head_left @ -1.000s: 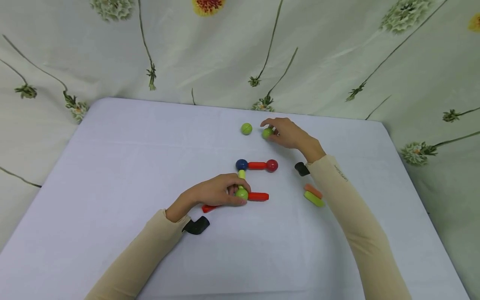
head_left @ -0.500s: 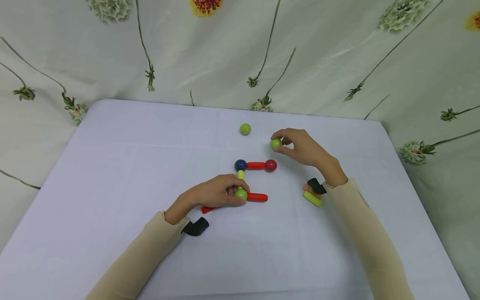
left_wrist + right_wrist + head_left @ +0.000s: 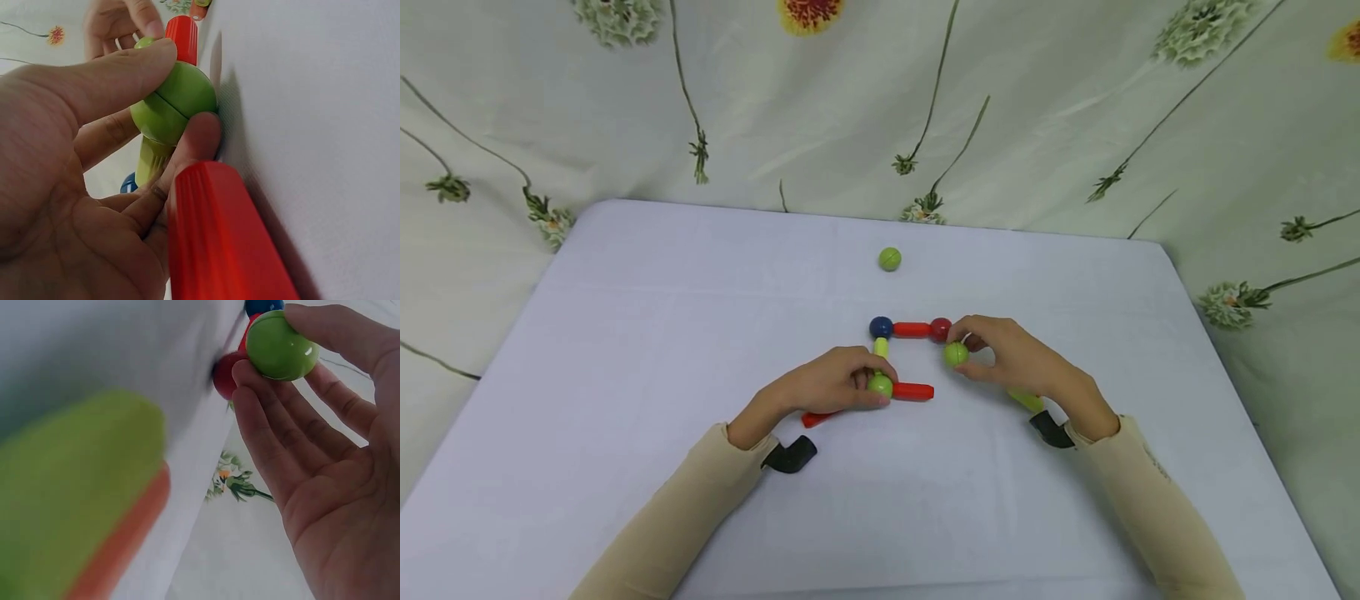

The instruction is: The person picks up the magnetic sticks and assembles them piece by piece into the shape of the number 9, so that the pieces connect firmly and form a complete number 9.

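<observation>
With thumb and fingers my left hand (image 3: 838, 382) grips a green ball (image 3: 178, 103) that joins a yellow-green rod (image 3: 152, 159) and a red rod (image 3: 913, 392). The yellow-green rod runs back to a blue ball (image 3: 881, 327), from which another red rod (image 3: 912, 330) leads to a red ball (image 3: 940, 329). Between thumb and fingertips, my right hand (image 3: 1018, 358) pinches a second green ball (image 3: 281, 347), just in front of the red ball and right of the near red rod's free end. Whether it touches the table is unclear.
A loose red rod (image 3: 222, 237) lies under the left wrist. Beneath the right wrist are a yellow-green rod (image 3: 1026, 400) and an orange rod (image 3: 128, 540), partly hidden in the head view. Another green ball (image 3: 890, 259) rests near the table's (image 3: 700, 275) far edge.
My right hand has carried its green ball from the far part of the table toward me and slightly right. The left hand has kept its grip in place.
</observation>
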